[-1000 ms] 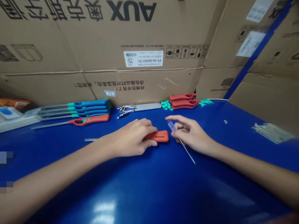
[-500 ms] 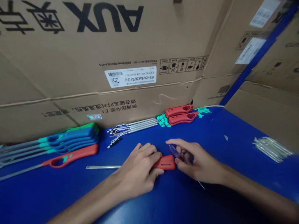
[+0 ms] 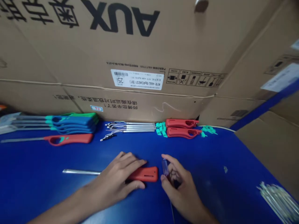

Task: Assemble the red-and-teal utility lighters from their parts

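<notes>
My left hand (image 3: pixel 119 177) is closed over a red long-neck lighter (image 3: pixel 149 174) lying on the blue table. The lighter's handle end sticks out to the right of my fingers, and its metal tube (image 3: pixel 80 172) runs out to the left. My palm hides the trigger part. Just right of the handle, my right hand (image 3: pixel 182 186) grips a screwdriver (image 3: pixel 165 167) by its clear purple handle. The screwdriver's thin shaft points down towards me, below the hand. A small gap parts the screwdriver from the lighter.
Behind lie stacked blue lighters (image 3: pixel 74 123), a red lighter (image 3: pixel 79 138), metal tubes with wires (image 3: pixel 139 127), green caps (image 3: pixel 161 129), red lighter bodies (image 3: pixel 182 132) and green triggers (image 3: pixel 209 130). Thin sticks (image 3: pixel 277 199) lie at right. Cardboard (image 3: pixel 140 53) walls the back.
The view has shifted. My left hand has slid left with the lighter. My right hand has come nearer to me, and the screwdriver's handle now stands more upright in it.
</notes>
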### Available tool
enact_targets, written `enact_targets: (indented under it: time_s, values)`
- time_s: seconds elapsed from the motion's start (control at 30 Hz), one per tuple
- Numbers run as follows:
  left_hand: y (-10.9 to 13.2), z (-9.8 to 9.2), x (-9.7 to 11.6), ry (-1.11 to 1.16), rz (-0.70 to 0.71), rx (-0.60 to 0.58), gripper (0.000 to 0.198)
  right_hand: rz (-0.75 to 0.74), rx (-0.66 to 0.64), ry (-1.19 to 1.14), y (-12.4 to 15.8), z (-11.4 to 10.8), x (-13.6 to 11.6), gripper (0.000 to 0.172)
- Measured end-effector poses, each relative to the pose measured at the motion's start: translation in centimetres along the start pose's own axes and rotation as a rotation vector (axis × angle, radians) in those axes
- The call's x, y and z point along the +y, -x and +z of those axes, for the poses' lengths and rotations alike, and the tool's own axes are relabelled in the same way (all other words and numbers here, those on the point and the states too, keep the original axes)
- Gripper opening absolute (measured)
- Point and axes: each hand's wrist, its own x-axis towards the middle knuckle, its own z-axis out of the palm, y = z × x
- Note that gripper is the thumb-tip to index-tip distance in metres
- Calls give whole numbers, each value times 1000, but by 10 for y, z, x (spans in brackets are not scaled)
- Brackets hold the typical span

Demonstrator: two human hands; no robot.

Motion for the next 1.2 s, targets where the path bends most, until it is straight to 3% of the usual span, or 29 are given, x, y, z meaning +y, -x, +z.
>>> enact_targets:
  time_s: [0.17, 0.3, 0.4, 0.63, 0.83, 1.0, 1.2]
  values:
    - [25, -17, -16, 4, -43, 52, 66, -14, 22, 51, 1, 5, 4, 49]
    - [46, -29, -34, 29, -110, 96, 45, -34, 61, 40, -1, 5, 1, 49]
    - [52, -31, -41, 50, -63, 84, 23, -26, 60, 20, -4, 6, -4, 48]
    - [56, -23, -41, -14, 6, 137, 19, -83, 25, -12, -11, 8, -12, 51]
    - [55, -14, -40, -185, 76, 193, 22, -107, -41, 349, -16, -17, -7, 54]
    - [53, -12, -35, -276, 101, 226, 28, -74, -37, 640, -21, -42, -2, 36]
    - [49, -18, -42, -267, 81, 190, 29, 1, -25, 853, -22, -50, -9, 32]
